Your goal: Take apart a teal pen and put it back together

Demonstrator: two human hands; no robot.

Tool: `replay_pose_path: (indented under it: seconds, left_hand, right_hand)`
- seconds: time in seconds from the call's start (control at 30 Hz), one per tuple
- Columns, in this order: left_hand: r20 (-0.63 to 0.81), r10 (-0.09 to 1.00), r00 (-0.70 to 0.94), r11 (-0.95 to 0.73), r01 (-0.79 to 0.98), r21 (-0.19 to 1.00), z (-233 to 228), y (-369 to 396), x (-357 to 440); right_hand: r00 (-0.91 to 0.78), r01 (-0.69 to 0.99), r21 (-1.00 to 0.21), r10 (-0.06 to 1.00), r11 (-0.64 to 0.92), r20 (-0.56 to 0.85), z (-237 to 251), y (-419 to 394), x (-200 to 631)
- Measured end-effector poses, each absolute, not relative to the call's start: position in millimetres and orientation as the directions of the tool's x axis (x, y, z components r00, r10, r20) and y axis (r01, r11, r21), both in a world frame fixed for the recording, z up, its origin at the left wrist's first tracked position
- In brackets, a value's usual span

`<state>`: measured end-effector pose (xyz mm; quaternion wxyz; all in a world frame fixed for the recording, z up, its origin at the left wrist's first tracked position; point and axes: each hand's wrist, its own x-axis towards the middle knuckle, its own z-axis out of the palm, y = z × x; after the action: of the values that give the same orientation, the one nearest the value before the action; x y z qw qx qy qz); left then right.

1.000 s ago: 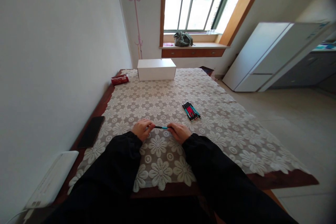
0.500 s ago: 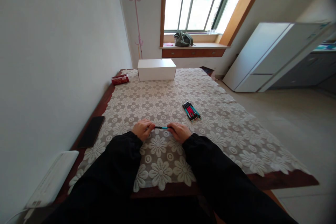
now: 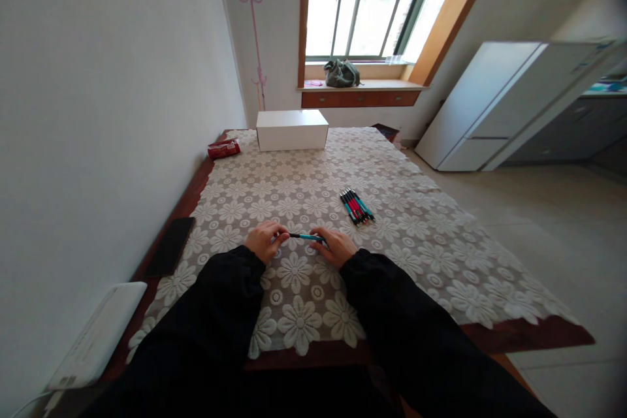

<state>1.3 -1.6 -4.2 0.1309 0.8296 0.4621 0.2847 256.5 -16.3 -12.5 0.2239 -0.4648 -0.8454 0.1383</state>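
The left hand (image 3: 265,241) pinches one end of a slim teal pen (image 3: 304,236), held level just above the lace-covered tabletop (image 3: 416,235); the right hand (image 3: 335,247) grips the other end. A slip, probably, would roll the smooth barrel toward the bundled pens (image 3: 356,206).

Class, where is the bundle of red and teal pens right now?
The bundle of red and teal pens lies on the floral lace tablecloth, just beyond and right of the right hand.

Left hand (image 3: 266,241) and right hand (image 3: 336,247) close together, fingers curled and pinched — black-sleeved forearms angled inward
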Motion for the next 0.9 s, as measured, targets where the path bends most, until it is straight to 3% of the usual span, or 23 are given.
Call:
replay_pose_path:
  seconds: [0.13,0.37,0.6,0.77,0.9]
  left_hand:
    - [0.356,0.846,0.396,-0.529,0.7,0.479,-3.6,-0.9,0.2]
    - [0.349,0.845,0.405,-0.532,0.702,0.474,-5.1,-0.8,0.4]
    - [0.367,0.865,0.344,-0.496,0.701,0.513,-7.8,2.7,-2.2]
    - [0.378,0.845,0.379,-0.533,0.658,0.531,-5.5,2.1,-1.6]
    - [0.363,0.863,0.352,-0.501,0.692,0.52,-4.4,1.2,-0.9]
  right_hand:
    - [-0.432,0.727,-0.456,0.858,0.513,0.277,-13.0,-14.3,258.7]
    - [-0.416,0.805,-0.369,0.885,0.466,0.21,-13.2,-13.7,258.6]
    - [-0.419,0.727,-0.434,0.844,0.532,0.335,-14.5,-12.4,261.1]
    - [-0.4,0.783,-0.384,0.869,0.489,0.292,-13.1,-13.0,261.9]
    - [-0.395,0.746,-0.446,0.868,0.495,0.303,-12.9,-13.4,260.9]
